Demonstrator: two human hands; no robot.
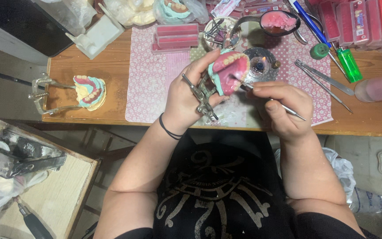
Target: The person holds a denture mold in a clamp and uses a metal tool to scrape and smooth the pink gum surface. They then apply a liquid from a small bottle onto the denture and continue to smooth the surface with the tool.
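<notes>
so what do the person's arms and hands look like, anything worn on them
Both arms are bare to above the elbow, with no sleeves reaching the forearms. The left hand has a thin black band around its wrist. The right hand has nothing on its wrist. No gloves or rings show, and the fingernails are short and plain.

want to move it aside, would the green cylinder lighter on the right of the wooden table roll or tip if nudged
The green cylinder lighter lies on its side on the wooden table, so it cannot tip. Its round body would probably roll or slide. It looks small and plastic, likely light.
</notes>
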